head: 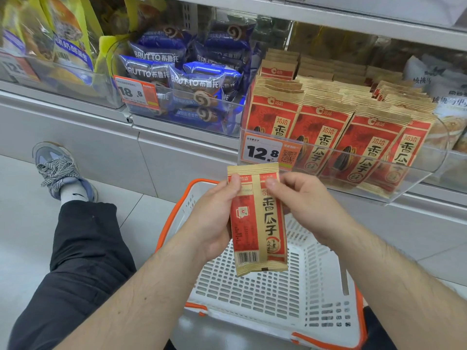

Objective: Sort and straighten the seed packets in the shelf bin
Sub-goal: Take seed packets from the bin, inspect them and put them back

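1. Left hand (pixel 214 218) grips the seed packet (pixel 257 221) along its left edge, thumb curled over the upper corner
2. Right hand (pixel 303 205) pinches the upper right corner, thumb on the face
3. Packet: long axis near upright, back face to the camera, held over the white basket (pixel 316 286)
4. Shelf bin (pixel 379 178) lies up and to the right, nearer the right hand; its packets stand in rows, faces forward

The shelf (pixel 177 127) carries three clear bins side by side. The left bin (pixel 75 79) holds yellow bread bags, the middle bin (pixel 182 117) blue rolls, the right bin (pixel 404 173) upright red seed packets (pixel 326 137) in rows. On the floor (pixel 22 223) below stands a white basket (pixel 252 294) with an orange rim, near the shelf's front edge.
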A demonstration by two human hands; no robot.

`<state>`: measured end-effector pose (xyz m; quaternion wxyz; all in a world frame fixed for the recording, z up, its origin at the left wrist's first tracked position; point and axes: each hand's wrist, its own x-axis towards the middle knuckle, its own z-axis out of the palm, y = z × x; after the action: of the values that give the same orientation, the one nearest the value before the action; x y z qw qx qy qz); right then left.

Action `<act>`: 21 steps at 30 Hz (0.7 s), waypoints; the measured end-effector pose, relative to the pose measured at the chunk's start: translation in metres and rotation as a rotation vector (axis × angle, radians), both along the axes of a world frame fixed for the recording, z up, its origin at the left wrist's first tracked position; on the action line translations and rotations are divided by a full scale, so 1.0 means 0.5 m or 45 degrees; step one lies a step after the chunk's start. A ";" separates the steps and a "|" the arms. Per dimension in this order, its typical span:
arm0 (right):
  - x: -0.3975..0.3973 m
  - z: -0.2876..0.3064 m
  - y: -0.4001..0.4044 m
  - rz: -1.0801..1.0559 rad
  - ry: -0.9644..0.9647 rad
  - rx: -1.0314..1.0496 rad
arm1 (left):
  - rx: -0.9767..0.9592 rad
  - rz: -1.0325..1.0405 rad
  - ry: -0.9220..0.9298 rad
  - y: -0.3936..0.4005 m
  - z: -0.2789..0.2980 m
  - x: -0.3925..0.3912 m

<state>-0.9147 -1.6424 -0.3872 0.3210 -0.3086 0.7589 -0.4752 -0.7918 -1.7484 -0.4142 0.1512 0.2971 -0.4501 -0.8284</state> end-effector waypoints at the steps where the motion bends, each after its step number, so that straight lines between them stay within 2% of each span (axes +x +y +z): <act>1: 0.001 0.004 -0.001 -0.027 -0.013 -0.065 | 0.000 -0.028 0.005 0.000 0.000 0.000; 13: -0.001 0.015 0.002 -0.135 -0.309 -0.169 | 0.035 -0.114 0.035 0.003 0.003 0.003; 18: -0.005 0.014 0.003 -0.065 -0.272 -0.108 | 0.045 -0.090 0.008 0.001 -0.001 0.006; 21: -0.016 0.014 0.009 0.062 -0.176 0.049 | 0.096 -0.025 0.007 -0.008 -0.004 0.008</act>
<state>-0.9224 -1.6380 -0.3801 0.3901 -0.2872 0.7360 -0.4729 -0.7876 -1.7525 -0.4164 0.1331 0.2959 -0.4212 -0.8470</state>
